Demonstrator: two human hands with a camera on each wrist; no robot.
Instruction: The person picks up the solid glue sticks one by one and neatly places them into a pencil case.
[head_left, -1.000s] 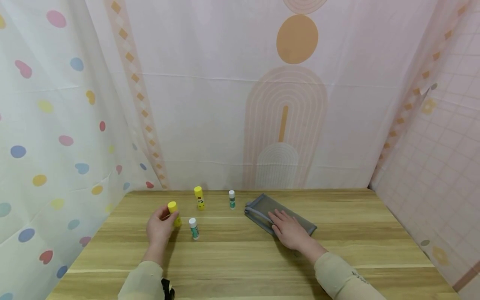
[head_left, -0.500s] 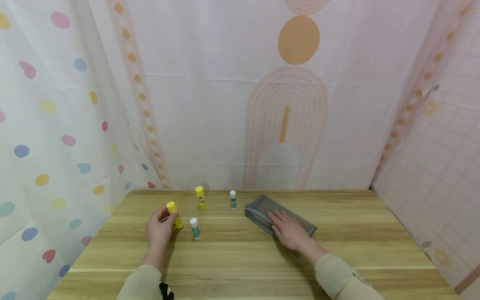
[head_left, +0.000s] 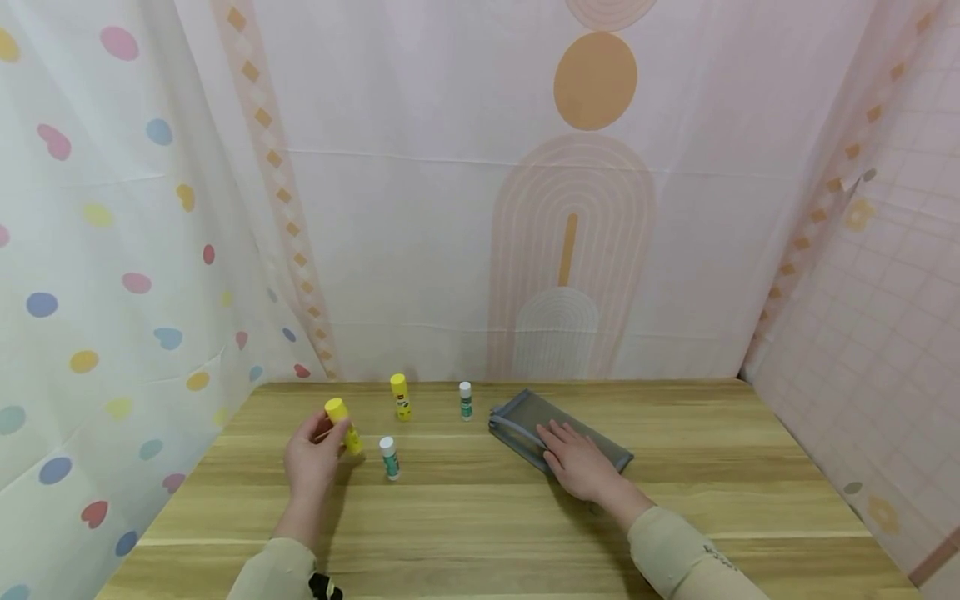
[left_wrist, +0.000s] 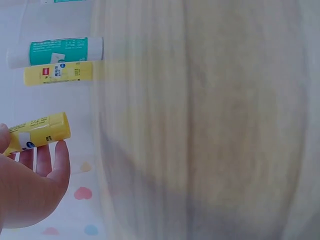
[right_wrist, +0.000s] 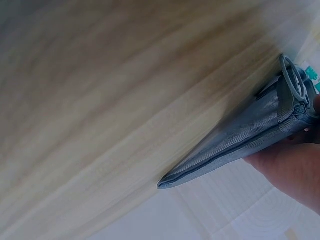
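Tabletop (head_left: 480, 533): wood-grained, smooth, faint sheen | yellow tube (left_wrist: 47, 131), nearest left edge: smooth plastic, softly glossy | other tubes (head_left: 390, 460): smooth plastic, printed | grey pouch (head_left: 523, 410), towards far edge: matt mesh cloth | backdrop (head_left: 405, 250), beyond far edge: creased matt cloth

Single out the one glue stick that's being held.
It's the leftmost yellow glue stick, pinched in the left hand and tilted. The other yellow stick, the nearer white-capped stick and the farther white-capped stick all stand upright, untouched.

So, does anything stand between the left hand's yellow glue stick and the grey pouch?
Nothing seems squarely between them, but the nearer white-capped glue stick stands close to the path, just right of the held yellow stick.
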